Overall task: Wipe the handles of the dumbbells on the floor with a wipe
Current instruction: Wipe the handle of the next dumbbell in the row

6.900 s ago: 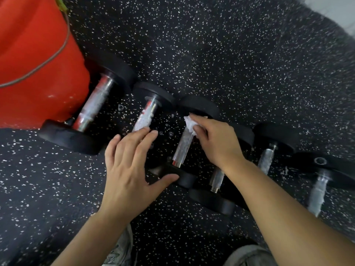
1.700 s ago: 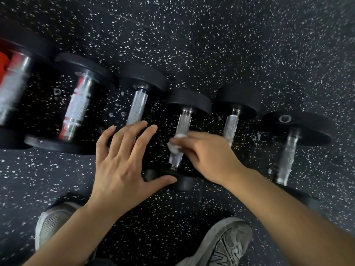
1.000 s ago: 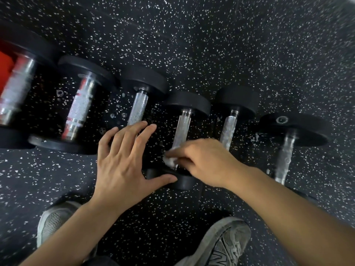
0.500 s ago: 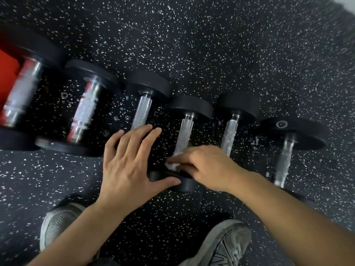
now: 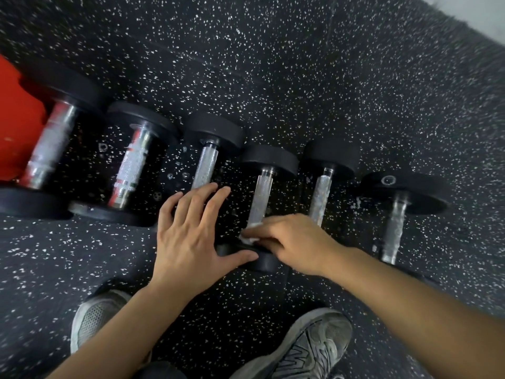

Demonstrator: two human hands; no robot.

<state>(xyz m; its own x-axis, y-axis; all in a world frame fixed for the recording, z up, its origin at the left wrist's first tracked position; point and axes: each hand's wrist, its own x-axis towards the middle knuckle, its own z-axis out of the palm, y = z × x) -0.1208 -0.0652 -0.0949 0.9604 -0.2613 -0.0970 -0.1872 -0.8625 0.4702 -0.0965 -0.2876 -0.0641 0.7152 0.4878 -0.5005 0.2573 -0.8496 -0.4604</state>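
Several black dumbbells with knurled chrome handles lie in a row on the speckled black rubber floor. My right hand pinches a small white wipe against the near end of the fourth dumbbell's handle, just above its near weight. Spread flat with fingers apart, my left hand rests on the near end of the third dumbbell, covering the lower part of its handle. The thumb touches the fourth dumbbell's near weight.
A red object sits at the far left behind the largest dumbbell. Two grey sneakers stand on the floor below the hands. A pale floor edge shows at the top right corner.
My right hand has slid the wipe down the fourth handle from its middle to its near end. The left hand has stayed pressed on the third dumbbell. The view has shifted slightly.
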